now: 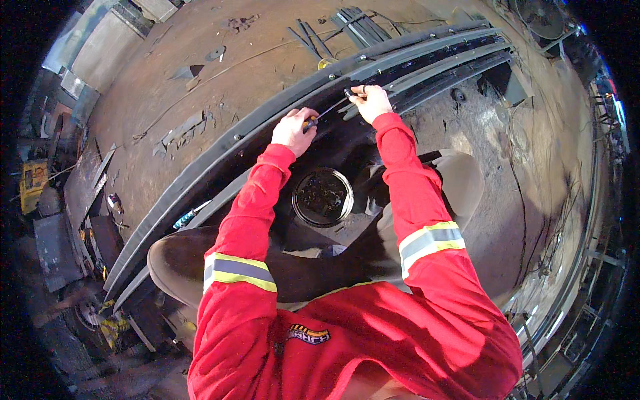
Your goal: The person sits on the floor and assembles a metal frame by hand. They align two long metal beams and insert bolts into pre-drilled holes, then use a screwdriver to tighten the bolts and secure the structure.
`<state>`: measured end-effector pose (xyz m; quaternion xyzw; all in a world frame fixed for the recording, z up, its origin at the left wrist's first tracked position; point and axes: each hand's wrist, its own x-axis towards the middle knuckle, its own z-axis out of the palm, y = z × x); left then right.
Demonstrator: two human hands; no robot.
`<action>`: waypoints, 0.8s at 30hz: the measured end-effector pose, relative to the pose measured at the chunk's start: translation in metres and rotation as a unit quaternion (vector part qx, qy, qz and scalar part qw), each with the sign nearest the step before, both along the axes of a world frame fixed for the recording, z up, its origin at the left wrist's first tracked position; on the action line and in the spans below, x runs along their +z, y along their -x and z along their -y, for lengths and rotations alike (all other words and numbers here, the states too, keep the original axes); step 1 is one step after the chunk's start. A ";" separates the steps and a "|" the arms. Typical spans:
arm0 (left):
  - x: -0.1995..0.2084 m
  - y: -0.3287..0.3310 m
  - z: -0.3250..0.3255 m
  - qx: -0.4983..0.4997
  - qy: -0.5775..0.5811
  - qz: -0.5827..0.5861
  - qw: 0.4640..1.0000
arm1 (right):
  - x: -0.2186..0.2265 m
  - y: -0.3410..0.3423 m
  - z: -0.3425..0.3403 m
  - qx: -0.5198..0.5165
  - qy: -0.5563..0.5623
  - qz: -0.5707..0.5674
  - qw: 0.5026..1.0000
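Screwdriver (325,113) gripped in my left hand (293,130), tip at two o'clock, my right hand (371,101) pinching it at the rail (220,150), round tin (323,197) at six o'clock.

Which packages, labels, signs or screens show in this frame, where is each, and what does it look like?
Chest badge: on the front of the red coverall, bottom centre; small oval patch, dark with yellow and orange trim.
Yellow box-like thing: far left edge among clutter; boxy, yellow with dark marks, too blurred to tell if it is a package.
No signs or screens are in view.
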<state>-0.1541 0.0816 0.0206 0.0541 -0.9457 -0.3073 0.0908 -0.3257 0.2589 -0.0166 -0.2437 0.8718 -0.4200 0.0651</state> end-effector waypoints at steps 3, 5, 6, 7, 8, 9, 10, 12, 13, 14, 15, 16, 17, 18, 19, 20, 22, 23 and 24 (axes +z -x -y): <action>-0.004 0.001 0.005 -0.015 0.000 -0.002 1.000 | 0.004 -0.004 0.002 -0.005 -0.008 -0.001 1.000; -0.005 0.003 0.006 -0.022 0.005 -0.003 1.000 | 0.006 -0.005 0.001 -0.003 -0.016 -0.009 1.000; -0.006 0.002 0.005 -0.020 0.011 0.000 1.000 | 0.007 -0.005 0.001 -0.002 -0.019 -0.013 1.000; -0.005 0.003 0.005 -0.019 0.016 0.002 1.000 | 0.006 -0.005 0.000 -0.004 -0.012 -0.002 1.000; -0.004 0.005 0.002 -0.017 0.012 -0.006 1.000 | 0.006 -0.004 0.000 -0.006 -0.005 0.008 1.000; -0.003 0.008 -0.002 -0.014 0.007 -0.014 1.000 | 0.006 -0.004 -0.001 -0.008 0.002 0.019 1.000; -0.003 0.010 -0.005 -0.010 0.003 -0.023 1.000 | 0.007 -0.004 -0.001 -0.010 0.009 0.022 1.000; -0.003 0.014 -0.006 0.015 -0.020 -0.018 1.000 | 0.008 -0.007 -0.001 -0.013 0.023 0.028 0.999; -0.002 0.016 -0.006 0.027 -0.030 -0.015 0.999 | 0.008 -0.008 -0.001 -0.013 0.022 0.017 1.000; 0.001 0.017 -0.003 0.049 -0.071 -0.006 0.996 | 0.008 -0.009 -0.001 -0.014 0.020 0.007 1.000; 0.001 0.019 -0.002 0.060 -0.077 -0.013 0.995 | 0.009 -0.009 -0.002 -0.014 0.019 -0.004 1.000; 0.001 0.019 0.001 0.073 -0.081 -0.017 0.994 | 0.011 -0.011 -0.001 -0.025 -0.004 -0.002 1.000; 0.000 0.019 0.004 0.085 -0.084 -0.022 0.993 | 0.013 -0.014 0.000 -0.023 -0.028 -0.032 0.999; -0.001 0.020 0.004 0.093 -0.092 -0.046 0.990 | 0.015 -0.018 0.001 -0.021 -0.051 -0.061 0.997; 0.003 0.023 0.003 0.098 -0.094 -0.037 0.990 | 0.017 -0.017 -0.002 -0.024 -0.076 -0.093 0.992; 0.006 0.025 0.002 0.103 -0.094 -0.027 0.990 | 0.009 -0.016 0.000 -0.019 -0.063 -0.102 0.993; 0.013 0.028 0.000 0.126 -0.106 -0.016 0.986 | 0.001 -0.013 0.001 -0.029 -0.075 -0.088 0.993; 0.018 0.031 0.000 0.129 -0.090 -0.007 0.988 | -0.005 -0.011 0.002 -0.036 -0.086 -0.085 0.992; 0.024 0.034 0.001 0.131 -0.075 0.002 0.989 | -0.011 -0.009 0.002 -0.048 -0.059 -0.141 0.987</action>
